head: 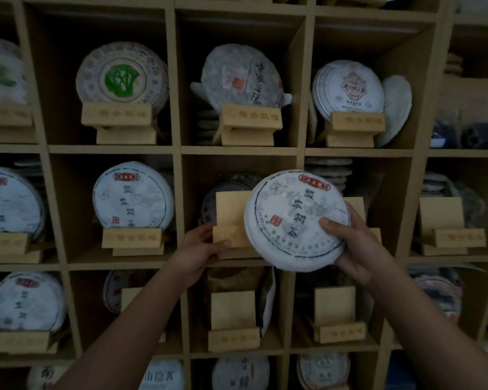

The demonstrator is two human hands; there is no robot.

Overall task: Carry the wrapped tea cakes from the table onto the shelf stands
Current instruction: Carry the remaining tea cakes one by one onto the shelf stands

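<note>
The right hand (pixel 355 249) is gripping a wrapped tea cake (pixel 295 219) by the shelf (pixel 237 150), while the left hand (pixel 200 249) is pinching a wooden stand (pixel 230 218).

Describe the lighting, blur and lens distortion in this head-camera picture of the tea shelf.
Head view: dim light throughout, cubby backs nearly black; wide-angle lens bows the shelf lines toward the edges; the tea cake held by the right hand is fairly sharp, while the left hand and the stand it grips are softly blurred.
</note>
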